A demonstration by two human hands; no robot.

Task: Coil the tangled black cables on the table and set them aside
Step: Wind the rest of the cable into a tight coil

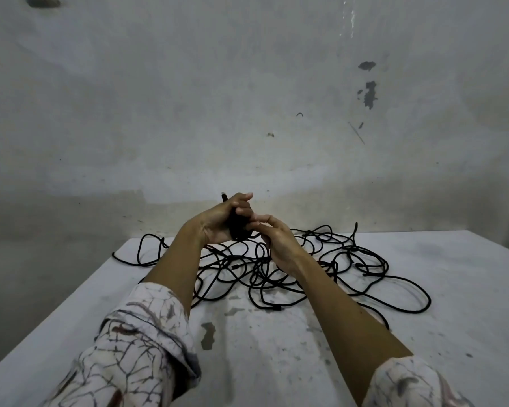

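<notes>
A tangle of black cables [329, 268] sprawls over the far half of the white table [276, 362]. Raised above the pile, my left hand [218, 221] grips a small bundle of coiled black cable [237, 227], and a cable end sticks up past my fingers. My right hand [276, 245] is right beside it, and its fingertips pinch a strand at the bundle's lower right. From the bundle the cable runs down into the tangle. My hands hide part of the bundle.
A stained grey wall [247, 98] stands close behind the table. The table's left edge [71, 304] runs diagonally. One loop [150, 248] hangs over the far left corner, and another wide loop [406, 295] lies at the right.
</notes>
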